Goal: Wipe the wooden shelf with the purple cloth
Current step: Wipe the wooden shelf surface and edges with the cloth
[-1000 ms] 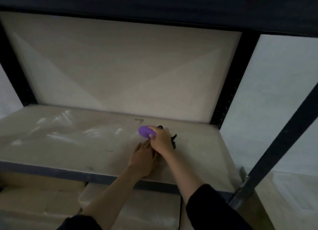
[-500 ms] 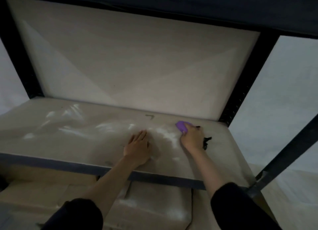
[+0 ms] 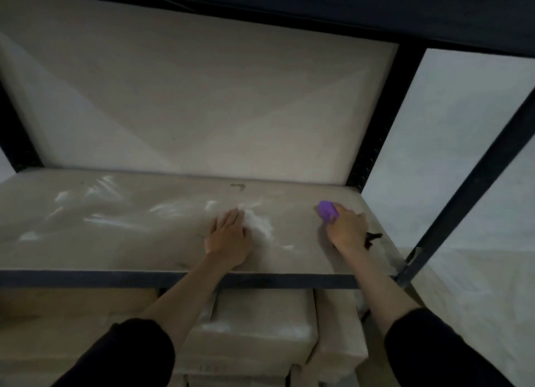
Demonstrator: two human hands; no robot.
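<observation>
pale wooden shelf, smooth with glossy streaks; dark matt metal frame; soft purple cloth; matt black fabric sleeves.

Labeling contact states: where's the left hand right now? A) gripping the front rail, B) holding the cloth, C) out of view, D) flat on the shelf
D: the left hand lies palm down on the shelf, fingers spread, while the right hand holds the cloth further right.
</observation>
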